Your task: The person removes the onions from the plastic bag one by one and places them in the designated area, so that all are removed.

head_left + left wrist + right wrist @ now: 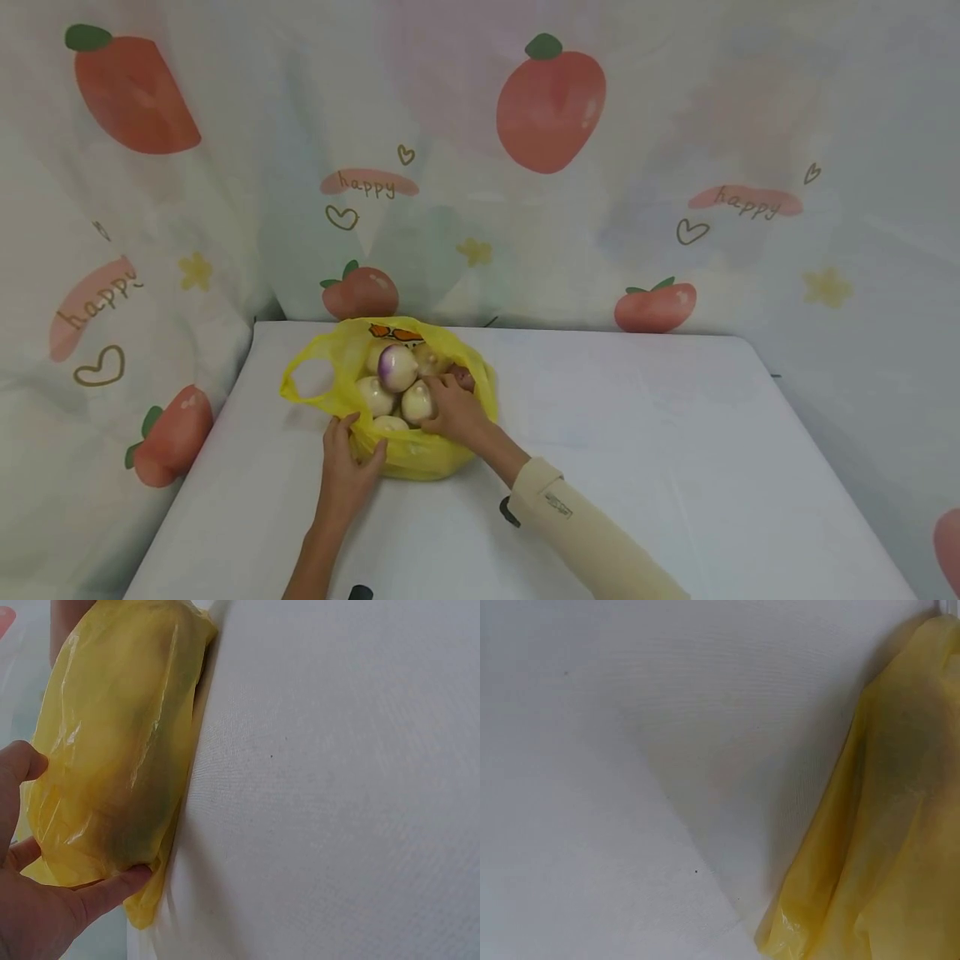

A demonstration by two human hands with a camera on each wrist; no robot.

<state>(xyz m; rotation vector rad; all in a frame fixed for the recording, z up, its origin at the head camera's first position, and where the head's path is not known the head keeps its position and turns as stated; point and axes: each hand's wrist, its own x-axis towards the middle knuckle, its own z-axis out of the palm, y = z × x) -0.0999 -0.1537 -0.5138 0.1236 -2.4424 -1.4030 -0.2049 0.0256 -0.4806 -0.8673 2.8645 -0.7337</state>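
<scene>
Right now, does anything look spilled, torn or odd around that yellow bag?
Nothing stands out: the yellow bag sits mouth open on the white table, pale round vegetables rest inside, and I see no spill or tear.

Yellow plastic bag (423,462) of round vegetables (377,396), right fingers (439,390) inside it.
Left fingers (347,427) touch the bag's near left side. A pale bulb (416,405) lies beside the right fingers, on their left; whether they grip it is unclear. Farther left sits a purple-marked bulb (398,368); just beyond the right fingers, a reddish round piece (462,377). Beyond both sets of fingers, past the white surface (645,433), rises a fruit-print cloth (450,100).
</scene>
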